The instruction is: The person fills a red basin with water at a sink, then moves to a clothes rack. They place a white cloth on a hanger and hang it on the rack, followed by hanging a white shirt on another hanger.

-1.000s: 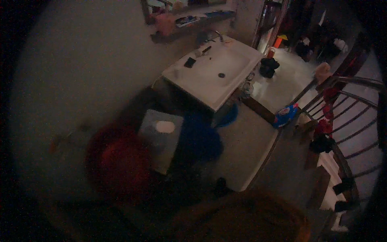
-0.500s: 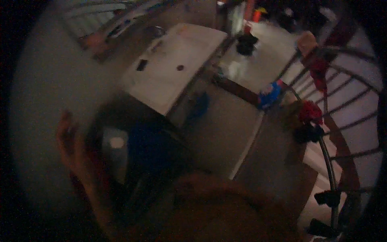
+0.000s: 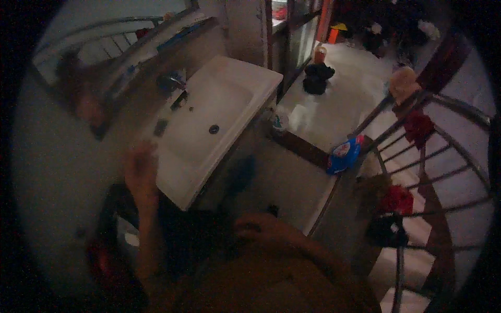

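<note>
My left hand (image 3: 140, 163) is at the near left side of a white washbasin (image 3: 235, 99). Its fingers are blurred but look stretched out, with nothing visible in them. A small dark block (image 3: 160, 127) lies on the basin's rim just beyond those fingers. A metal tap (image 3: 171, 81) stands at the basin's back edge, and the round drain (image 3: 214, 129) shows in the bowl. My right hand (image 3: 258, 227) is low in front of my body, apart from the basin. Dimness hides how its fingers are bent and whether they hold anything.
A mirror (image 3: 109, 44) and a narrow shelf (image 3: 151, 60) line the wall at the left. To the right are a blue packet (image 3: 345, 155), a dark bundle (image 3: 317, 78) on the pale floor, and a curved stair railing (image 3: 459, 154) hung with cloths. A dark machine-like shape (image 3: 117, 250) stands lower left.
My view has turned and become sharper. My left hand has moved right and up to the basin's edge. The right hand now shows more plainly in front of my body.
</note>
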The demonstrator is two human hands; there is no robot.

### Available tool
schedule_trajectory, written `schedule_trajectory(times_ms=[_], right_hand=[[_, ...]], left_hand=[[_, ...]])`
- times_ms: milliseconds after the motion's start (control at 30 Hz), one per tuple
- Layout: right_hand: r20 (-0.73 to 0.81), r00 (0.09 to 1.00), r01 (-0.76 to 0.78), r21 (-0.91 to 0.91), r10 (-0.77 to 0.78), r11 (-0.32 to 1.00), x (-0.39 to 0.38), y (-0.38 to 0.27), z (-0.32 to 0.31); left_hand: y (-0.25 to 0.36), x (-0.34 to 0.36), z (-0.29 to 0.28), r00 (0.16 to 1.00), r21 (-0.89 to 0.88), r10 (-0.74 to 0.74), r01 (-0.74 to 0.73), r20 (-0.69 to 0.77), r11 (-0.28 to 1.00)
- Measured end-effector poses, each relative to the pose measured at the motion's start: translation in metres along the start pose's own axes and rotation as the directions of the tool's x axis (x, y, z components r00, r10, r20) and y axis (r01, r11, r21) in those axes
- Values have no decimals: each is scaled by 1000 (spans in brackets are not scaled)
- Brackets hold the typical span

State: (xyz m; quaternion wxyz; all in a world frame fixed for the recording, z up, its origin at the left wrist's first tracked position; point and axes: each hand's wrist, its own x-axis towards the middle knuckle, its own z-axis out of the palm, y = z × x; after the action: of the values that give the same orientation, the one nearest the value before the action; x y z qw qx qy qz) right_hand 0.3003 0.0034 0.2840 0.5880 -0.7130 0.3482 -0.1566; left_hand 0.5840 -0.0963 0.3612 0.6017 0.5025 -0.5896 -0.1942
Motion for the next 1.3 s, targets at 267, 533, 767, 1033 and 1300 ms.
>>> schedule_trajectory(times_ms=[267,533,767,1033,1300], right_hand=[[-222,974,-39,-8,37,999,-53,85,-120],[-201,977,-104,-158,71,982,-103,112,-271],[-271,962,13,-96,-39,995,-117,184,-389],[-211,965,-124,166,159,978,-76,218,-531],[-345,930,-144,-26,126,989,-35,193,-730]], left_hand=[[53,38,211,932,-288,-193,284,305,914],[64,50,420,871,-345,-110,302,479,889],[49,77,500,868,-170,-383,449,317,877],[-17,149,620,836,-207,-468,531,285,822],[-28,294,788,814,-241,-444,548,375,801]])
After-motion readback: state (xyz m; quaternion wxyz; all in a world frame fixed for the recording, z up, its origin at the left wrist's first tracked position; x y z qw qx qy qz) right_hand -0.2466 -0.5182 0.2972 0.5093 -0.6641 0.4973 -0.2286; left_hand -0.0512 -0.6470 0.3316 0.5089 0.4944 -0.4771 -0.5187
